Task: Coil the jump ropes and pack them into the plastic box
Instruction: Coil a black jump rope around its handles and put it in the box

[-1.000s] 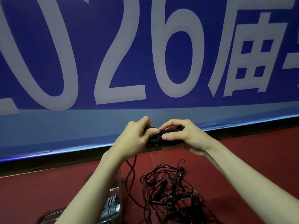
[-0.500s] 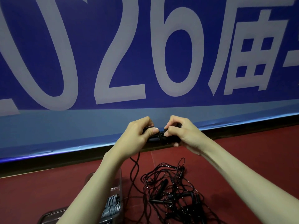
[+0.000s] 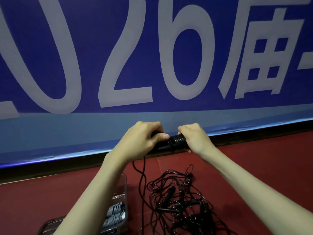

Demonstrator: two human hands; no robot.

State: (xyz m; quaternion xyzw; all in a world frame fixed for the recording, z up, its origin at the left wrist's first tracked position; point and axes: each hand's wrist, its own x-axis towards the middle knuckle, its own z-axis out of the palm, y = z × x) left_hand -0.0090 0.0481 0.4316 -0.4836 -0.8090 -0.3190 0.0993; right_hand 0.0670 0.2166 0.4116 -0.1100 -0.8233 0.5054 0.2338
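I hold a black jump rope [image 3: 177, 141] up in front of me, its cord wound in tight turns round the handles. My left hand [image 3: 144, 138] grips the left end, thumb pressed by the coil. My right hand [image 3: 194, 138] grips the right end with curled fingers. A loose length of black cord [image 3: 143, 180] hangs from the bundle down to the floor. Below lies a tangled pile of black jump ropes [image 3: 179, 199] with handles. The clear plastic box [image 3: 124, 189] sits at lower left, partly hidden by my left forearm, with grey coiled rope [image 3: 115, 212] inside.
A big blue banner [image 3: 152, 56] with pale numerals stands close ahead, a black strip along its bottom edge. The floor [image 3: 254, 163] is dark red. The box lies left of the tangled pile, both near my arms.
My hands have drawn slightly apart, exposing the wound turns of cord between them. The right hand has shifted right along the bundle. The view has tilted slightly.
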